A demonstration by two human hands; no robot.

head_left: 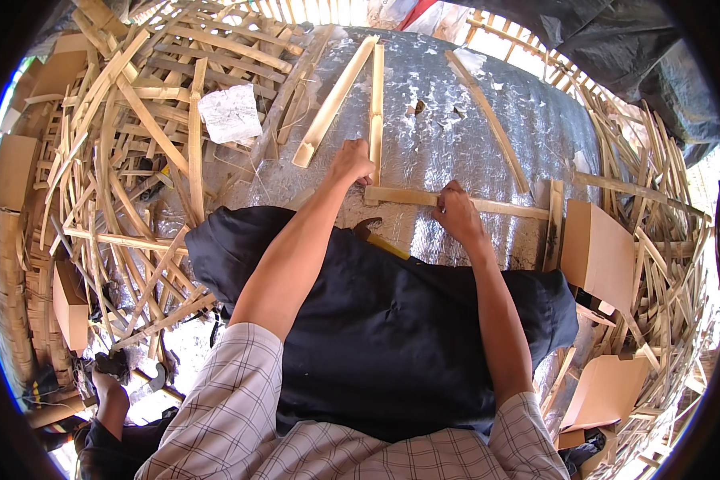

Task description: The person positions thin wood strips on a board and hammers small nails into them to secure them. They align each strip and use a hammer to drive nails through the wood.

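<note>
My right hand (460, 214) pinches a flat bamboo strip (504, 208) that lies crosswise in front of me. Its left end meets the foot of an upright bamboo strip (378, 96), forming a corner. Beside that corner my left hand (354, 162) is closed, its fingertips against or close to the upright strip; what they hold, if anything, is hidden. A wider bamboo strip (336, 104) slants away past the left hand. Between my forearms, at the edge of the black cloth (376, 328) over my lap, lies a tool with a rusty curved head and yellow handle (389, 246).
A silver foil sheet (424, 88) spreads under the strips, with another strip (488, 120) on it. Woven bamboo and loose slats (160, 104) crowd the left; a bamboo pile (672, 264) and open cardboard boxes (604, 252) stand right. Another person's limb (110, 400) shows lower left.
</note>
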